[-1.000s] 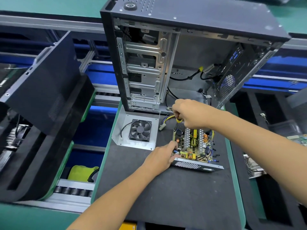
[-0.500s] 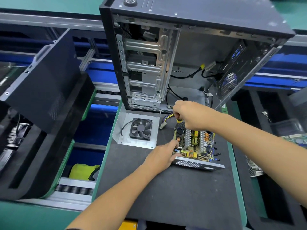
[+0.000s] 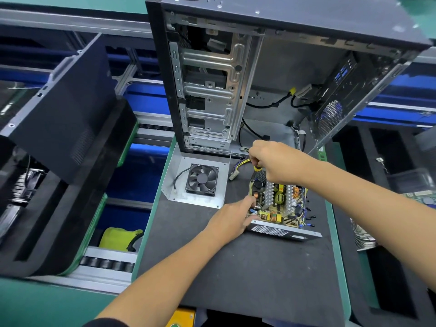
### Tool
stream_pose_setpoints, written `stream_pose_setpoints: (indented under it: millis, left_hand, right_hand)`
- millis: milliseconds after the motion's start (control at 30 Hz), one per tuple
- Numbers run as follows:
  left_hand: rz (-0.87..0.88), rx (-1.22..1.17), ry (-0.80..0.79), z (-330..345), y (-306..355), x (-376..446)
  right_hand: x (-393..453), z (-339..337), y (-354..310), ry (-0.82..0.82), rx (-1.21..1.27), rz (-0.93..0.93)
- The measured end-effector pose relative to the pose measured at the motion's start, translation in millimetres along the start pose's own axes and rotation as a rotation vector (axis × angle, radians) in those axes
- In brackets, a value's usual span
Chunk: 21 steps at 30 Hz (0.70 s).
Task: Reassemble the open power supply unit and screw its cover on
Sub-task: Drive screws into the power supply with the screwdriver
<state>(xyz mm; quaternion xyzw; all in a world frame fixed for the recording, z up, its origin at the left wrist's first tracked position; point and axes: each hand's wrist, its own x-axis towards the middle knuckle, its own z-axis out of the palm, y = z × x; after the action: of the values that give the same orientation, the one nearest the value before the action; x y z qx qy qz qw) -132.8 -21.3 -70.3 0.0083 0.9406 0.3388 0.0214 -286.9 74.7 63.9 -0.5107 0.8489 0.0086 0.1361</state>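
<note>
Hands stay on the open power supply unit (image 3: 277, 204); nothing has shifted.
Right hand (image 3: 276, 161) grips a yellow-handled screwdriver (image 3: 257, 167); left hand (image 3: 232, 219) holds the casing, cover (image 3: 195, 182) still off.

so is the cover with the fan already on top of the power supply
No, the cover with its fan lies flat on the mat beside the power supply unit, whose circuit board is fully exposed.

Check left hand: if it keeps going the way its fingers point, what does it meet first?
The left hand already holds the open power supply unit at its near-left corner, fingers pointing up and right. Straight on, it would probably meet the circuit board's components first, likely the finned heatsink; depth is unclear.
</note>
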Motion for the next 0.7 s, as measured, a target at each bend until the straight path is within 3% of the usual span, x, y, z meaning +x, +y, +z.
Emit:
stream_pose_setpoints:
  millis: [333, 600, 700]
  left_hand:
    - [0.008, 0.019, 0.016, 0, 1, 0]
    - [0.017, 0.016, 0.009, -2, 2, -1]
    - [0.015, 0.009, 0.013, -2, 2, -1]
  right_hand:
    - [6, -8, -12, -0.038, -0.063, 0.025]
    - [12, -6, -28, 0.021, -0.312, 0.18]
    - [8, -10, -26, -0.05, -0.304, 0.163]
